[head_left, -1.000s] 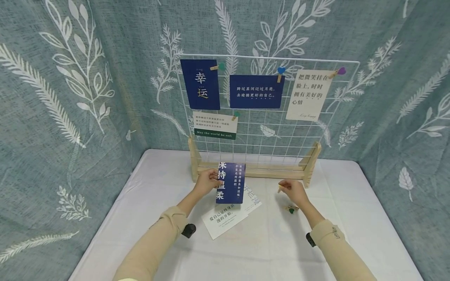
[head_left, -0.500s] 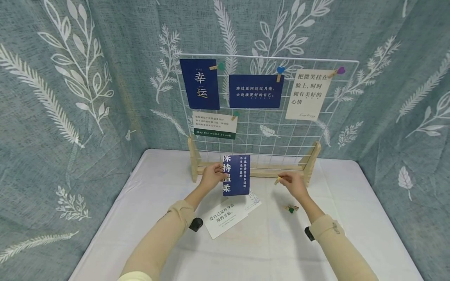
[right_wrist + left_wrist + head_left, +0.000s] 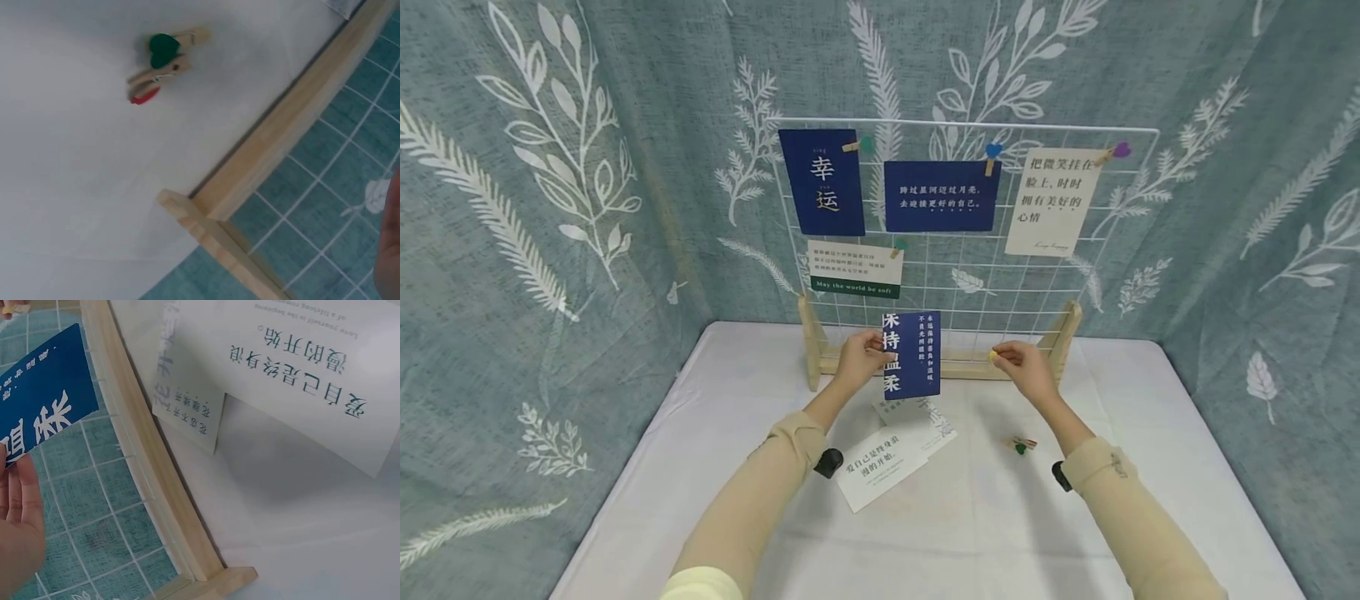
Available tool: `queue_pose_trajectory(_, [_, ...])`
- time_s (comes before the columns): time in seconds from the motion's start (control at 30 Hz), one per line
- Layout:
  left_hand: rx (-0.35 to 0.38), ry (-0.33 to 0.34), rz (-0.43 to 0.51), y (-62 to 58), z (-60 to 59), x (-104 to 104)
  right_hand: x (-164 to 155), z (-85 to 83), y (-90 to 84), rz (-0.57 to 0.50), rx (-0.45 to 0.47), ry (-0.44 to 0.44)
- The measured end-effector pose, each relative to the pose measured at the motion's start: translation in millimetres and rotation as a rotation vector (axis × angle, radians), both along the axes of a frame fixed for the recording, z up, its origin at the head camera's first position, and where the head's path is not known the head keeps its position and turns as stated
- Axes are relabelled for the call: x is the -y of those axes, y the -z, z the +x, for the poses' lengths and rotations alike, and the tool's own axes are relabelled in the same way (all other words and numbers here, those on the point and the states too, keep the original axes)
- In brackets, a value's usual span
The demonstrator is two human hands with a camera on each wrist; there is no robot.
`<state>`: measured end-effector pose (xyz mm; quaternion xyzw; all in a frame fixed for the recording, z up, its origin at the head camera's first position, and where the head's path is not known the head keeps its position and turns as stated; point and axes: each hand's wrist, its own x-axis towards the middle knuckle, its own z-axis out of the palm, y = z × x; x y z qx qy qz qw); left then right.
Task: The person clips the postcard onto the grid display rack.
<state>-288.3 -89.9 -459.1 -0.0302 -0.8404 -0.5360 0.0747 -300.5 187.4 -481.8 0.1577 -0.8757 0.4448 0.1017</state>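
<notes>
Now left hand (image 3: 859, 360) gripping blue card (image 3: 913, 355), right hand (image 3: 1022, 367) pinching yellow clip (image 3: 992, 356).

Two arms of one person reach into view from the near edge. Both wear long beige sleeves of soft, smooth fabric that end at the wrists. The right sleeve has a small dark marking, perhaps embroidered, near its cuff. A paler, cream-yellow band of cloth shows at the left sleeve's near end. A small black device is strapped under each wrist. The left hand (image 3: 859, 360) and right hand (image 3: 1024, 369) are bare, with no rings or gloves visible.
</notes>
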Motion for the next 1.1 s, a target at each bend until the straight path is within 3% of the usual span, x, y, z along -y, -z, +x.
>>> queue_pose_trajectory(0.5, [-0.03, 0.022, -0.036, -18.8, -15.2, -13.0, 3.3, -11.0, -33.7, -0.119, -0.087, 0.029])
queue_pose_trajectory(0.67, [-0.028, 0.03, -0.028, -22.9, -19.3, -17.2, 2.8, -13.5, -42.5, -0.168, -0.077, 0.101])
queue_pose_trajectory(0.9, [-0.058, 0.036, -0.058, -31.5, -25.5, -21.8, 6.9, -18.5, -56.0, -0.279, -0.096, 0.166])
queue_pose_trajectory(1.1, [-0.091, 0.033, -0.1, -45.3, -28.9, -28.3, 13.4, -23.1, -72.9, -0.484, -0.103, 0.243])
